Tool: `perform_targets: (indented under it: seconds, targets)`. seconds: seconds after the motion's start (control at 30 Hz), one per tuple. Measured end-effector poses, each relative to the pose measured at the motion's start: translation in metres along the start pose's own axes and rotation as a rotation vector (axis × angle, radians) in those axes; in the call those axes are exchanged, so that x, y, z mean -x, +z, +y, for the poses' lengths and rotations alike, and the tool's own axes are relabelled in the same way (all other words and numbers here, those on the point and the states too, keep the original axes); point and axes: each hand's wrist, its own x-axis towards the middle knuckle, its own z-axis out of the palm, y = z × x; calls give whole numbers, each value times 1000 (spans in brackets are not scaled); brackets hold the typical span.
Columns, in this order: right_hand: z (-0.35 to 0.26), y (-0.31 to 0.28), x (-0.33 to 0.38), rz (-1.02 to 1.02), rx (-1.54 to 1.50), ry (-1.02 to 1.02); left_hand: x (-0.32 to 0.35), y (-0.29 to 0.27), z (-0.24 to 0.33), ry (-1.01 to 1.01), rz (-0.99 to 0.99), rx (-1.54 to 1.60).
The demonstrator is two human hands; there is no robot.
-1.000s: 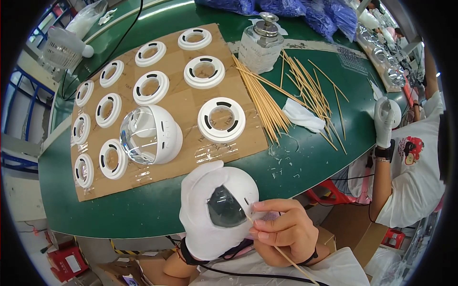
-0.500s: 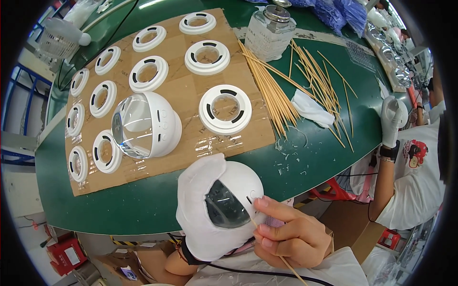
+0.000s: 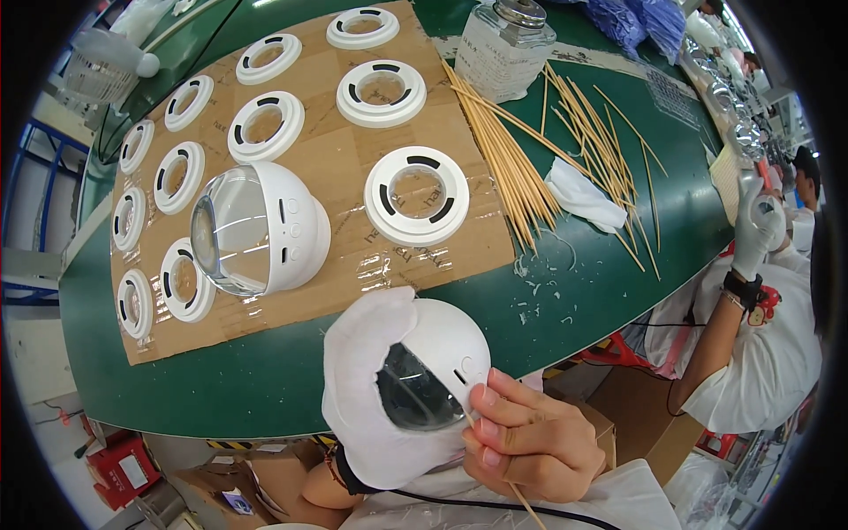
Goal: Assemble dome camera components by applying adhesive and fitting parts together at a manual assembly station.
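- Head view: my left hand, in a white glove, is clamped around the unit, which sits just off the near edge of the table, tilted with its dark window facing up.
- My right hand, bare, pinches a thin stick; its tip lies at the window's rim, beside the slot.
- Handling, in my judgement: light for its bulk, stiff shell, smooth and apt to slip. The window looks easily scratched or smudged; best hold is the white shell from behind, gloved, clear of the window.
- The stick should be light and could snap if pressed hard sideways.
- Nearby: a second unit and white rings on the cardboard.
- Hidden: the glove covers the unit's far side and part of the window; my left fingertips cannot be made out. Whether the stick's tip touches the window or the shell, I cannot tell.
- Cut off: the jar at its top.
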Motion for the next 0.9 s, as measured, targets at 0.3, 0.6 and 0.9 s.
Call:
perform_targets:
  seconds: [0.3,0.6,0.9]
  targets:
    - [2,-2,-7,-22,21,23,-1,-2,7,-25,-76,-46]
    - [1,-4,-7,-30,-69,58,0,-2,0,-86,-39,34]
    - [-7,1,-15,-2,54,86,-1,2,-1,42,9,-27]
